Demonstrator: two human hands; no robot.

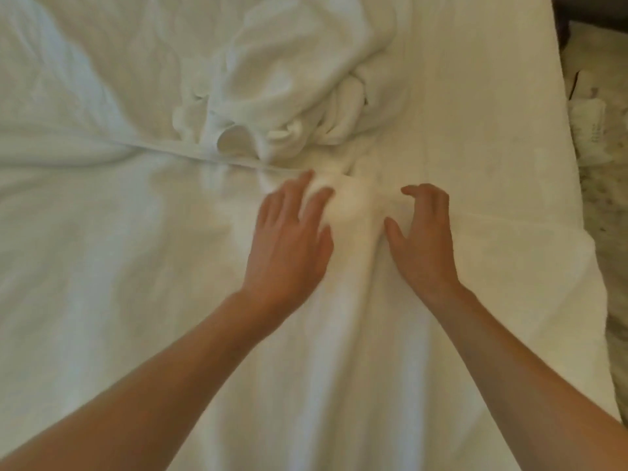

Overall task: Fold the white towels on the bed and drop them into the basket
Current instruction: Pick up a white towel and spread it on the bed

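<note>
Hands lie close together on a white towel spread flat across the near part of the bed, just short of the towel's far hem. Left hand presses palm-down with fingers nearly straight and slightly fanned, gripping nothing. Right hand, just to its right, has its fingers bent, tips down on the cloth, thumb stretched toward the left hand; blur hides whether any cloth is pinched. Between them the towel bulges in a small ridge. Beyond the hem, at the far middle, a crumpled pile of white towels sits on the sheet. Mottled floor shows past the bed's right edge.
</note>
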